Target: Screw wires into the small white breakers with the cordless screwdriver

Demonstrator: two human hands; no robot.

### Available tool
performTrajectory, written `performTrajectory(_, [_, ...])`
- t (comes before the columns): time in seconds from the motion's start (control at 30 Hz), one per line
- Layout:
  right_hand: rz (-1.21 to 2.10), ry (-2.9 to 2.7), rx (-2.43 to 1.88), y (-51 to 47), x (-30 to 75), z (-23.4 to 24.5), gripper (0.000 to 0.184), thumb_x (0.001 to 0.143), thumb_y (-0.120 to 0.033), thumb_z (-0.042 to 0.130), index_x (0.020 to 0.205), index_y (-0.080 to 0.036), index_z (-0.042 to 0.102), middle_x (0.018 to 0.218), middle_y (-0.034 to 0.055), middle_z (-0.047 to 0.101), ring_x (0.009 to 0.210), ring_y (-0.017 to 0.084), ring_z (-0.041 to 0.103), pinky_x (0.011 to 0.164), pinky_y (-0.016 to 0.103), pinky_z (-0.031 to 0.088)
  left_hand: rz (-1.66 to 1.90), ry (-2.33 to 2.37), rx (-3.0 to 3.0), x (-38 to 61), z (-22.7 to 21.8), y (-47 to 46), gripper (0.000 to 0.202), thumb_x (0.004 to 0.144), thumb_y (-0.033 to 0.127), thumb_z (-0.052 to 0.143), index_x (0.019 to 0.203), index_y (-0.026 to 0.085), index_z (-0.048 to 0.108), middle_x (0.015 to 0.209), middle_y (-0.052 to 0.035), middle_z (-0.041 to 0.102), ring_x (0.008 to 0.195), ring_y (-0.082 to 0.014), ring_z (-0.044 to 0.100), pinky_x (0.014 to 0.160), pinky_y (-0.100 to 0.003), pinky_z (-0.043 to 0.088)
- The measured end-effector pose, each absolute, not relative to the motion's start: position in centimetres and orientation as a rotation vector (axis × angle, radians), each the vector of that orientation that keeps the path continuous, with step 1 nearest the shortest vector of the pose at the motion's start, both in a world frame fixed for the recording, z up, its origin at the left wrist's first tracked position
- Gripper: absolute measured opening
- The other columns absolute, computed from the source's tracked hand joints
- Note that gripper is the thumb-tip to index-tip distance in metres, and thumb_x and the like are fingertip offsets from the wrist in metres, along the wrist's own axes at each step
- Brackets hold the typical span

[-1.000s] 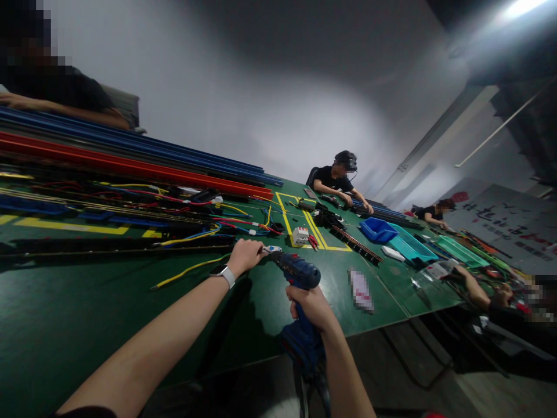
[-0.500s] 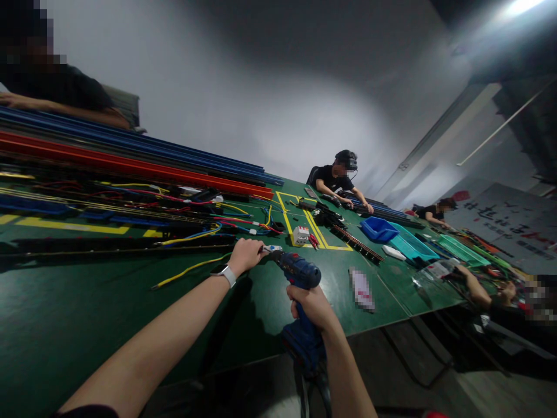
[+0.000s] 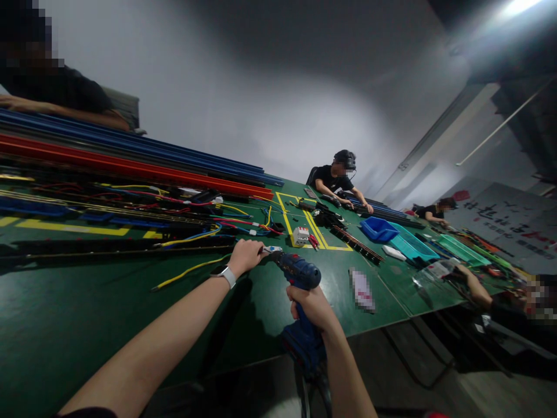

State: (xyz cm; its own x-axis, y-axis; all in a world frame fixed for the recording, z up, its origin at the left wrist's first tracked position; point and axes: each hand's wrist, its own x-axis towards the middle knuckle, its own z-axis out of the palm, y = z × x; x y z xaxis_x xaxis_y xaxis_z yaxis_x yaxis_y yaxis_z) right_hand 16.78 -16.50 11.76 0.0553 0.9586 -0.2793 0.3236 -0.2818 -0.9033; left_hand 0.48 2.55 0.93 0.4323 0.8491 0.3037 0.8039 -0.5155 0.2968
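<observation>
My right hand (image 3: 311,302) is wrapped round the grip of a blue cordless drill (image 3: 300,271), whose nose points left and away from me. Just beyond the drill's tip is a small white block (image 3: 273,249), and my left hand (image 3: 246,255) has its fingers closed at that block's left side. The fingertips and the exact contact between tip and block are too small to make out. A yellow wire (image 3: 187,271) lies on the green table left of my left hand. Behind the block stands a white breaker-like block (image 3: 300,236) with red-handled pieces (image 3: 313,241) beside it.
Long red rails (image 3: 143,171) and blue rails (image 3: 174,152) run along the far left, with bundled wires (image 3: 243,215) before them. A blue bin (image 3: 378,229), a teal tray (image 3: 413,245) and a white card (image 3: 362,289) lie rightward. Co-workers (image 3: 335,179) sit around the green table (image 3: 183,325).
</observation>
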Motion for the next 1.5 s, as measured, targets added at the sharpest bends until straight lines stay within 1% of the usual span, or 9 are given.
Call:
performTrajectory(0.23, [1.167, -1.283, -1.696, -17.2, 16.0, 12.3, 0.013, 0.075, -0.027, 0.054, 0.066, -0.019, 0.049, 0.045, -0.0055, 0.046, 0.037, 0.01, 0.049, 0.041, 0.022, 0.034, 0.626, 1.498, 2.572, 0.5, 1.0, 2.6, 0.042, 0.087, 0.056, 0.045, 0.099, 0.023, 0.068, 0.091, -0.0102, 0.071, 0.092, -0.0267, 0.064, 0.08, -0.036, 0.037])
performTrajectory(0.43, [1.143, -1.293, -1.707, -17.2, 15.6, 12.7, 0.014, 0.073, -0.026, 0.054, 0.063, -0.021, 0.046, 0.043, -0.0063, 0.043, 0.036, 0.01, 0.048, 0.041, 0.022, 0.033, 0.66, 1.492, 2.589, 0.5, 0.9, 2.6, 0.041, 0.087, 0.055, 0.045, 0.098, 0.023, 0.068, 0.091, -0.0103, 0.071, 0.091, -0.0271, 0.064, 0.079, -0.037, 0.037])
performTrajectory(0.6, [1.162, -1.294, -1.746, -17.3, 15.6, 13.0, 0.014, 0.074, -0.026, 0.054, 0.063, -0.02, 0.047, 0.042, -0.0053, 0.046, 0.036, 0.01, 0.047, 0.043, 0.022, 0.035, 0.669, 1.488, 2.584, 0.5, 0.8, 2.5, 0.041, 0.087, 0.055, 0.046, 0.098, 0.023, 0.069, 0.09, -0.0104, 0.071, 0.091, -0.027, 0.064, 0.08, -0.036, 0.037])
performTrajectory(0.77, [1.155, -1.281, -1.706, -17.3, 15.7, 12.8, 0.014, 0.074, -0.025, 0.054, 0.064, -0.02, 0.048, 0.044, -0.0054, 0.046, 0.037, 0.011, 0.049, 0.042, 0.022, 0.033, 0.67, 1.477, 2.575, 0.5, 0.9, 2.5, 0.041, 0.087, 0.055, 0.046, 0.099, 0.023, 0.069, 0.091, -0.0107, 0.071, 0.091, -0.0268, 0.064, 0.079, -0.036, 0.037])
performTrajectory(0.9, [1.152, -1.272, -1.732, -17.4, 15.6, 13.0, 0.012, 0.074, -0.025, 0.054, 0.065, -0.02, 0.05, 0.044, -0.005, 0.047, 0.036, 0.01, 0.047, 0.042, 0.022, 0.033, 0.669, 1.478, 2.575, 0.5, 0.8, 2.6, 0.042, 0.087, 0.056, 0.046, 0.1, 0.023, 0.068, 0.09, -0.0108, 0.071, 0.09, -0.0272, 0.064, 0.079, -0.036, 0.037])
performTrajectory(1.03, [1.158, -1.277, -1.739, -17.4, 15.6, 13.0, 0.011, 0.074, -0.025, 0.054, 0.065, -0.02, 0.05, 0.043, -0.0055, 0.046, 0.035, 0.01, 0.046, 0.042, 0.022, 0.034, 0.679, 1.485, 2.592, 0.5, 0.6, 2.7, 0.042, 0.087, 0.056, 0.045, 0.1, 0.024, 0.068, 0.09, -0.0105, 0.071, 0.09, -0.0277, 0.064, 0.078, -0.037, 0.036])
performTrajectory(1.2, [1.203, -1.287, -1.692, -17.0, 16.1, 12.4, 0.011, 0.072, -0.025, 0.055, 0.065, -0.02, 0.048, 0.046, -0.0059, 0.046, 0.037, 0.011, 0.05, 0.041, 0.023, 0.034, 0.666, 1.49, 2.599, 0.6, 0.5, 2.8, 0.042, 0.088, 0.056, 0.044, 0.101, 0.024, 0.069, 0.09, -0.0103, 0.071, 0.089, -0.0276, 0.064, 0.078, -0.037, 0.036])
performTrajectory(1.33, [1.188, -1.292, -1.708, -17.0, 16.1, 12.4, 0.011, 0.073, -0.025, 0.054, 0.065, -0.02, 0.048, 0.043, -0.0059, 0.045, 0.036, 0.011, 0.048, 0.042, 0.023, 0.034, 0.662, 1.49, 2.592, 0.6, 0.6, 2.7, 0.042, 0.087, 0.056, 0.045, 0.102, 0.024, 0.068, 0.091, -0.0106, 0.071, 0.091, -0.0271, 0.063, 0.079, -0.036, 0.036])
performTrajectory(1.5, [1.142, -1.296, -1.688, -17.3, 15.6, 13.0, 0.009, 0.072, -0.025, 0.054, 0.067, -0.02, 0.049, 0.044, -0.0069, 0.044, 0.035, 0.01, 0.047, 0.04, 0.022, 0.031, 0.657, 1.49, 2.586, 0.6, 0.8, 2.6, 0.041, 0.088, 0.055, 0.045, 0.1, 0.024, 0.068, 0.092, -0.0105, 0.071, 0.091, -0.0267, 0.063, 0.078, -0.037, 0.036])
